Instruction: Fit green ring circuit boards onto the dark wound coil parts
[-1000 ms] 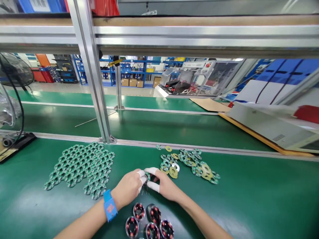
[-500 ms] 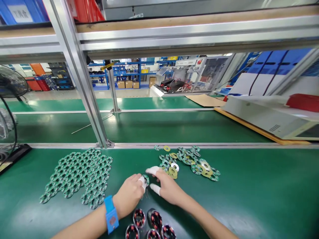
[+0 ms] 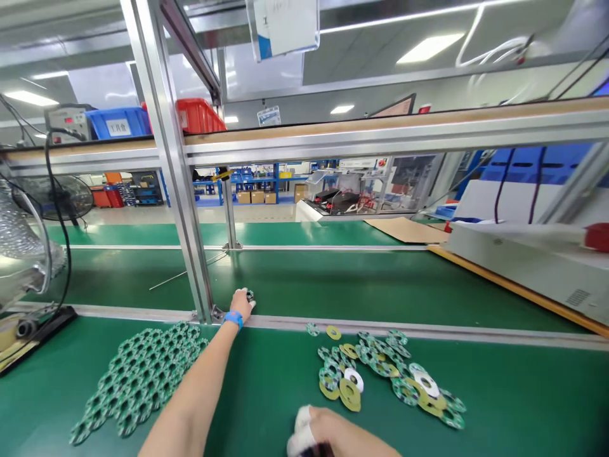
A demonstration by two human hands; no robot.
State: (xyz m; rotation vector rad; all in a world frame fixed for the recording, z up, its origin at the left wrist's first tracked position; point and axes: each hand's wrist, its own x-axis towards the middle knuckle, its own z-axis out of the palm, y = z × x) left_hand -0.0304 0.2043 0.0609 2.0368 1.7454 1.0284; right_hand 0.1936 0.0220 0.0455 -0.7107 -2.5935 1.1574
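My left hand [image 3: 242,304], with a blue wristband, is stretched out over the green surface behind the metal rail. Its fingers are closed around a small dark ring-shaped part [image 3: 250,295], which looks like a motor stator. Low in the view, my right hand [image 3: 328,435] has white finger covers on and is closed around a dark, blurred part [image 3: 320,451], mostly cut off by the frame's bottom edge. Round green circuit boards [image 3: 143,374] lie in a flat cluster under and beside my left forearm. Ahead of my right hand lie loose ring boards [image 3: 368,355], yellow-green rings [image 3: 351,404] and white rings [image 3: 360,386].
A metal rail [image 3: 295,322] crosses behind the work surface, with an upright post [image 3: 183,209] beside my left hand. A shelf beam [image 3: 356,145] runs overhead, carrying red [image 3: 202,117] and blue bins [image 3: 118,124]. A grey case [image 3: 514,260] stands far right, a fan [image 3: 52,197] far left.
My left hand has moved forward past the rail with the small part. My right hand has drawn back toward me and closed on a dark part. The head view has tilted up.
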